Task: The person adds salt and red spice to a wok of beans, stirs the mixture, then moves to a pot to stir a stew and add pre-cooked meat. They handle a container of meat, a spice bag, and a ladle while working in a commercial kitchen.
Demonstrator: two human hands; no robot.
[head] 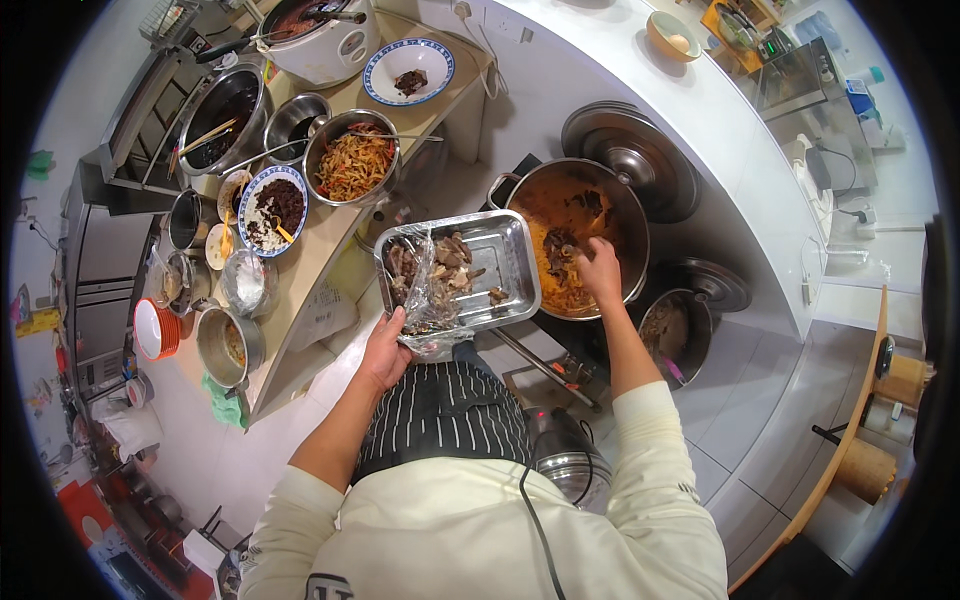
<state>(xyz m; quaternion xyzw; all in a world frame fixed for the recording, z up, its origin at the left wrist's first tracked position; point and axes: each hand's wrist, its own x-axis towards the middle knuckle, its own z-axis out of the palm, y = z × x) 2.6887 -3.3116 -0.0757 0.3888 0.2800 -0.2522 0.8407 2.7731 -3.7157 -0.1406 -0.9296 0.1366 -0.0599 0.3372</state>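
Note:
My left hand [388,351] grips the near left corner of a rectangular stainless steel tray [501,251], thumb over its rim. Pieces of meat on the bone [452,259] lie mostly in the tray's left half, partly under crumpled clear plastic wrap [429,300]. One small piece [496,295] sits apart near the right side. My right hand [599,268] reaches over a large metal pot [638,217], fingers pointing down; whether anything is between them cannot be made out. Orange-red oily broth [541,208] fills the pot, with dark clumps [559,251] close to the fingertips.
A smaller pot [684,330] with a pink-handled utensil stands to the right; metal lids [630,154] lean on the wall behind. On the left counter are a bowl of shredded vegetables [356,161], a rice cooker [322,49], a blue-rimmed plate [274,210] and stacked orange bowls [159,330].

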